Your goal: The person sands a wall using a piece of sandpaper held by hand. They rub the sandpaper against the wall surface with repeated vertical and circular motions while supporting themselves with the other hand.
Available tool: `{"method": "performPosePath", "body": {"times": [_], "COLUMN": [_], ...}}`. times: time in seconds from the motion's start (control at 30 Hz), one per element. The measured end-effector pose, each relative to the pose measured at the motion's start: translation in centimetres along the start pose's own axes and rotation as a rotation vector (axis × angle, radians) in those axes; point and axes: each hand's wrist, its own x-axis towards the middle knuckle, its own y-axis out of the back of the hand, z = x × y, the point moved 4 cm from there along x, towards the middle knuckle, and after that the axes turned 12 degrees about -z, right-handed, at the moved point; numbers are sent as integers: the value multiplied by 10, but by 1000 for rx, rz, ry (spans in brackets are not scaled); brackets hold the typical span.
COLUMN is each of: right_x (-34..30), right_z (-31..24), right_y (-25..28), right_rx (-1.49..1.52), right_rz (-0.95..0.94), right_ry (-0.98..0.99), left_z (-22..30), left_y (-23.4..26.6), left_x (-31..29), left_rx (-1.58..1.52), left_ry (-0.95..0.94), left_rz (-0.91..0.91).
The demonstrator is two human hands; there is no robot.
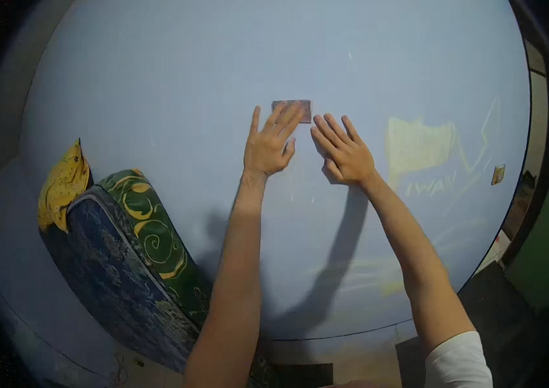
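Against the pale blue wall sits a small dark, patterned rectangle, flat like a card or sticker; its exact kind I cannot make out. My left hand reaches up to it with fingers spread, and the fingertips overlap its left and middle part. Just below and right of the rectangle, my right hand lies near or on the wall, fingers stretched out, holding nothing. Whether the left fingers press on the rectangle or only hover over it is hard to see.
A blue patterned mattress and a green one with yellow swirls lean on the wall at left, a yellow cloth at their top. Yellow paint marks and a small switch plate are to the right, before a doorway.
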Motion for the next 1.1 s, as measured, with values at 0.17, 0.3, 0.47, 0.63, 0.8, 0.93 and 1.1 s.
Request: {"method": "performPosePath", "body": {"times": [0.17, 0.3, 0.47, 0.63, 0.8, 0.93, 1.1], "right_x": [-7, -12, -7, -11, -10, -7, -13], "right_z": [-1, -2, -4, 4, 0, -7, 4], "right_y": [-11, -13, -11, -11, -10, -13, -17], "right_rx": [27, 35, 48, 54, 34, 34, 36], "right_rz": [64, 94, 78, 113, 115, 120, 117], "right_ry": [-12, -38, -55, -46, -54, -49, -41], "left_z": [-18, -5, -28, -2, -9, -27, 11], "left_y": [-11, -18, -21, -25, -28, -29, -32], "left_x": [-17, -13, -28, -13, -27, -47, -25], "left_rx": [-108, -93, -96, -130, -96, -126, -115], "left_ry": [508, 99, 584, 78, 450, 683, 10], "left_rz": [425, 92, 500, 129, 327, 516, 58]}}
